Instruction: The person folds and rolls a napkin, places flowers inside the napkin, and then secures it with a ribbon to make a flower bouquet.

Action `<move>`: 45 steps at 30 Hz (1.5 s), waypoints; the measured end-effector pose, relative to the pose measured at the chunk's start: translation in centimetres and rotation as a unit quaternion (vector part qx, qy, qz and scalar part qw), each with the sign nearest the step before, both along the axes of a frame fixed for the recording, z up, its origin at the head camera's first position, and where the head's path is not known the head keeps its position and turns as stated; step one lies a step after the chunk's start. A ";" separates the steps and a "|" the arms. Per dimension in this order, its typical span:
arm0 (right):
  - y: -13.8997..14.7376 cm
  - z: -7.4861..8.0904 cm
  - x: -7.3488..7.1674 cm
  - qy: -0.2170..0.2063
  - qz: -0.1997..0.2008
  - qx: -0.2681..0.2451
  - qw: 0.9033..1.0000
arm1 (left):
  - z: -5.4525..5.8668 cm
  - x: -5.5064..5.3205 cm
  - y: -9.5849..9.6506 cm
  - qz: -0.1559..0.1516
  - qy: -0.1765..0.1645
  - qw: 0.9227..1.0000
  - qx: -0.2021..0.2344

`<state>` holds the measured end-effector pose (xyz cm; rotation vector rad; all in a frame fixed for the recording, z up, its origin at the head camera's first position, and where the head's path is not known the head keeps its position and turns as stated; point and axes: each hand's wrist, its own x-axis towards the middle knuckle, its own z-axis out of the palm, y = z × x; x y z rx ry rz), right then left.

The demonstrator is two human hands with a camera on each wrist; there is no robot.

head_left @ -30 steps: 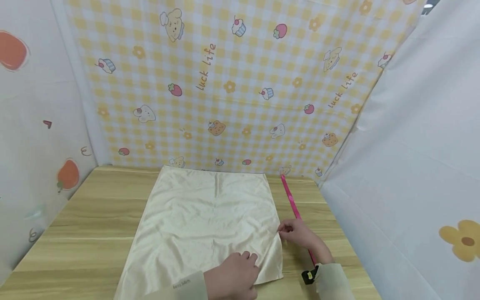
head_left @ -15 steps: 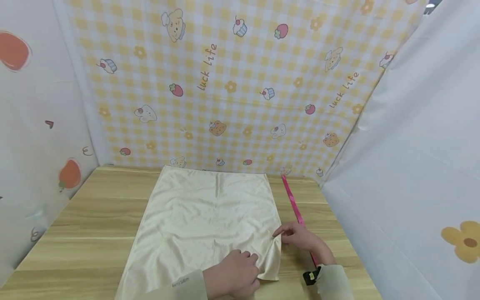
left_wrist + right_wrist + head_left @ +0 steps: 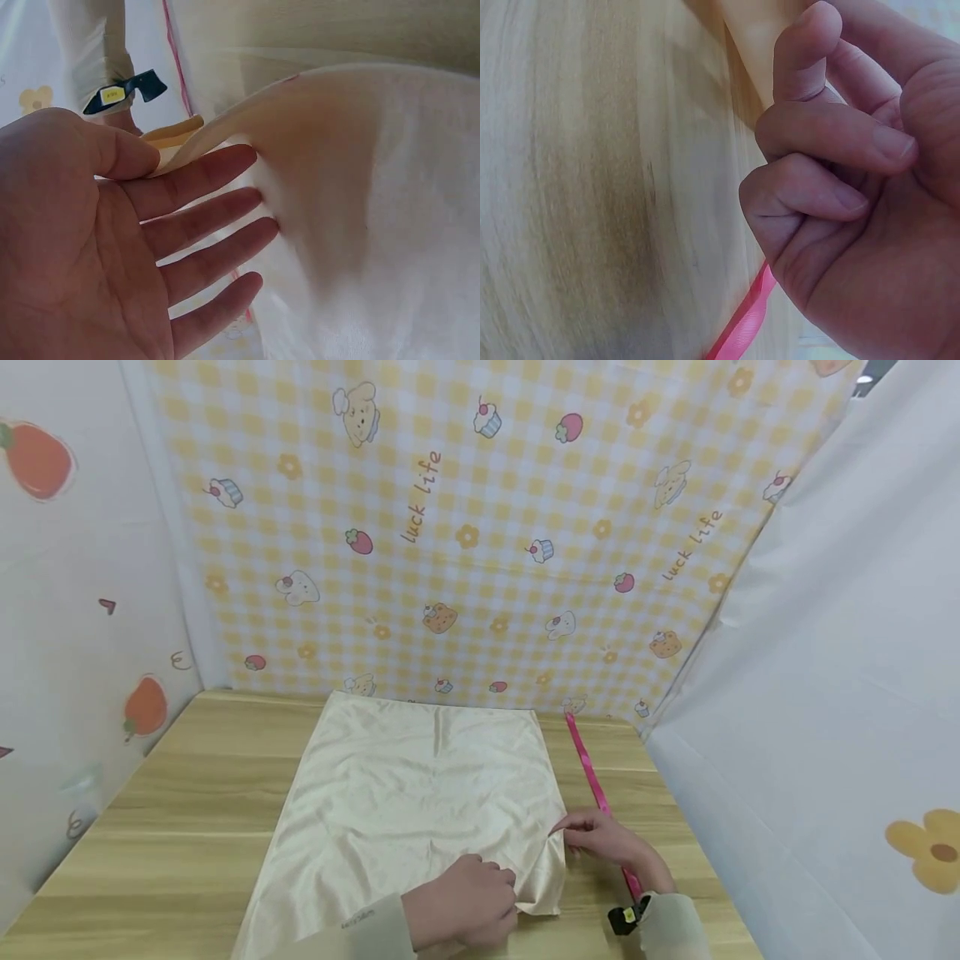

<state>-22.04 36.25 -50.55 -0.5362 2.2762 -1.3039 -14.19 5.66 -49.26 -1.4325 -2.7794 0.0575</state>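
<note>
A cream cloth (image 3: 420,793) lies wrinkled on the desk (image 3: 180,810); the left hand (image 3: 480,897), its grip closed thumb to forefinger, pinches the near edge, other fingers extended; the right hand (image 3: 602,840) pinches the right edge, other fingers curled; a pink ribbon (image 3: 587,767) runs alongside.

At five o'clock the left hand (image 3: 468,900) touches a rectangular, satiny cream cloth (image 3: 420,785); at three the right hand (image 3: 597,838) pinches its edge, near a narrow pink ribbon (image 3: 587,765).
</note>
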 end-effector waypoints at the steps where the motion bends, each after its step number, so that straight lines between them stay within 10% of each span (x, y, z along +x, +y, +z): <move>1: 0.0 0.0 0.0 -0.003 -0.001 -0.001 1.000 | 0.1 -0.1 -0.2 -0.003 -0.002 1.000 0.010; 19: -0.8 1.4 -0.3 -0.056 -0.087 -0.019 0.994 | 2.4 -2.6 -2.7 0.004 -0.014 0.994 0.111; 45: -4.2 2.7 -1.9 0.037 -0.090 -0.045 0.994 | 4.0 -4.8 -6.8 0.062 -0.054 0.981 0.176</move>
